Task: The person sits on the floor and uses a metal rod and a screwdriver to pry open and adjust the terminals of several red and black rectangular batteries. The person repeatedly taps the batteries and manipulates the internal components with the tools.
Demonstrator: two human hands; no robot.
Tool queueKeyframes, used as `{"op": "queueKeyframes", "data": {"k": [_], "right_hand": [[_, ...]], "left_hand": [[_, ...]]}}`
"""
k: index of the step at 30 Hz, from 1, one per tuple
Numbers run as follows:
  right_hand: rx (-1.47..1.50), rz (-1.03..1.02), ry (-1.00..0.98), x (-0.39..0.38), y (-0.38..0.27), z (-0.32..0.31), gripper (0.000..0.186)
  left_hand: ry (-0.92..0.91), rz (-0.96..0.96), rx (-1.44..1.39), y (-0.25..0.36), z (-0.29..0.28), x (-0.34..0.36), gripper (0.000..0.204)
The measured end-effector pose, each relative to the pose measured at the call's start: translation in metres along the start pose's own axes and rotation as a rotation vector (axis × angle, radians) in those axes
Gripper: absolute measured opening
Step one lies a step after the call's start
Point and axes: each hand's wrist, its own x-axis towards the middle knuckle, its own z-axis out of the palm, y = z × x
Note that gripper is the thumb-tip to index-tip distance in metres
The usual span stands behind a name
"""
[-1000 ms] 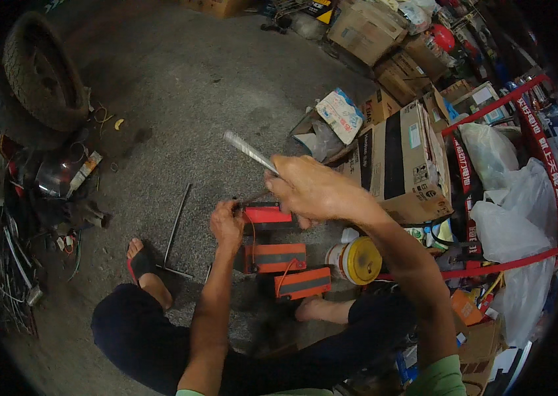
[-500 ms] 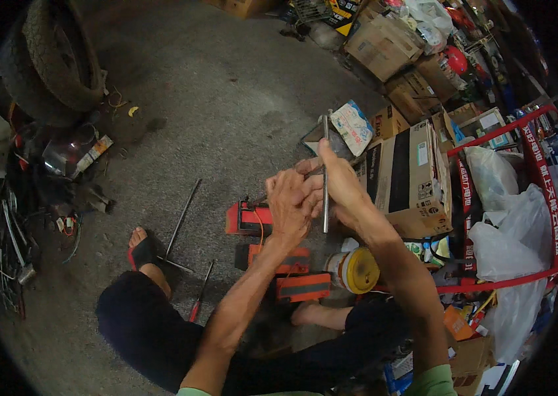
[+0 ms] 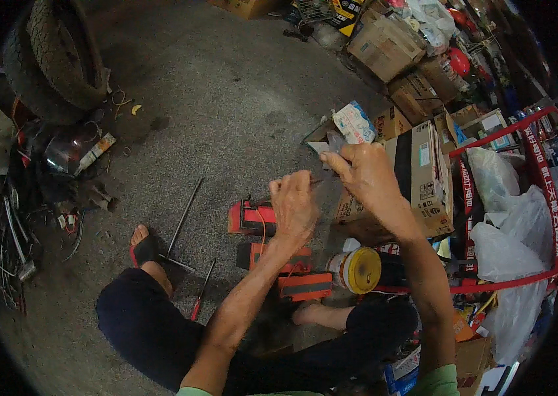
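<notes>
My left hand [image 3: 294, 206] is closed, held above a red-and-black block [image 3: 245, 218] with an orange wire. A thin dark rod [image 3: 317, 181] shows at its fingers; its full length is hidden. To the right, my right hand [image 3: 370, 177] is curled with the thumb stretched toward the left hand. Whatever it grips, if anything, is hidden. The hands are apart. Below them lie two more red-and-black blocks [image 3: 304, 286] beside a tub with a yellow lid [image 3: 362, 270]. On the floor to the left are a T-handle wrench [image 3: 183, 219] and a red-handled screwdriver [image 3: 201, 297].
A large cardboard box [image 3: 417, 171] stands at the right, beside a red-framed rack [image 3: 490, 285] with clear plastic bags. More cartons [image 3: 386, 49] are piled behind. Tyres [image 3: 61, 59] stand at the far left, above a heap of scrap wire [image 3: 2, 231].
The hands have moved apart, my right hand shifting right. The bright metal rod that stood upright by the right hand no longer shows that way. The floor tools have stayed put.
</notes>
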Motion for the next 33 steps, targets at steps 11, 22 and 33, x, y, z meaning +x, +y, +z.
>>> {"op": "queueKeyframes", "data": {"k": [11,22,33], "right_hand": [[-0.11,-0.388,0.208,-0.017,-0.006,-0.003,0.034],[-0.22,-0.065,-0.041,-0.012,-0.016,-0.008,0.025],[-0.063,-0.146,0.183,-0.026,-0.015,-0.008,0.013]], "left_hand": [[-0.013,-0.03,0.028,0.0,-0.008,0.008,0.014],[-0.033,0.051,-0.034,0.003,-0.01,0.006,0.021],[-0.054,-0.011,0.008,0.002,-0.009,0.0,0.018]]}}
